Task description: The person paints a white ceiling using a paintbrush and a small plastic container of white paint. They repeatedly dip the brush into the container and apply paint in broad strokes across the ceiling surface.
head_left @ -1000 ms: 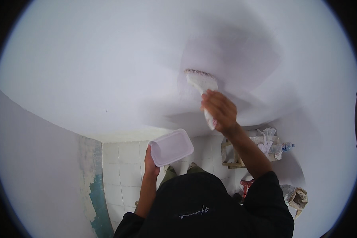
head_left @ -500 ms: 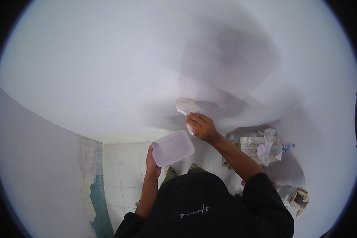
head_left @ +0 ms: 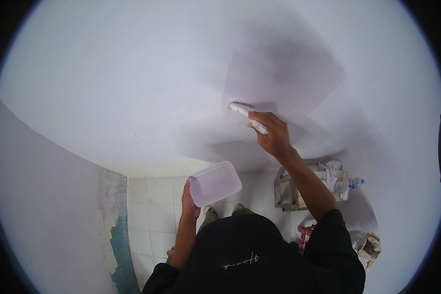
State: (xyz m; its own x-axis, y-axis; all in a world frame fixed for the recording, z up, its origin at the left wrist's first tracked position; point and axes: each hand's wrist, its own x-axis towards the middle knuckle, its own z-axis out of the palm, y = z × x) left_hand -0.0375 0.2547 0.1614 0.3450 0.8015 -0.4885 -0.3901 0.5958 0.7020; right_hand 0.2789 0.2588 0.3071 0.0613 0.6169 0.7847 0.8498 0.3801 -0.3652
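My right hand (head_left: 273, 133) is closed round the handle of a wide paintbrush (head_left: 245, 111), white and smeared with paint. The brush head lies against the pale wall (head_left: 147, 93), at the lower left corner of a wet, greyish-lilac patch (head_left: 284, 76). Lower down, my left hand (head_left: 189, 202) grips the left end of a rectangular plastic tub (head_left: 215, 183), thumb along its side. The tub is tilted so that its pale lilac inside shows. How much paint it holds I cannot tell. The fingers under the tub are hidden.
To the right, a wooden frame stand (head_left: 286, 193) holds a crumpled plastic bag (head_left: 332, 174) and a clear bottle (head_left: 355, 183). Behind my right arm lie a red object (head_left: 305, 232) and an open paper sack (head_left: 370, 246). White tiles (head_left: 149, 215) cover the floor; the left wall has peeling teal paint (head_left: 122, 252).
My right hand has moved up and to the right with the paintbrush, and the brush has turned from bristles up to slanting across the wall. My left hand and the tub have hardly moved.
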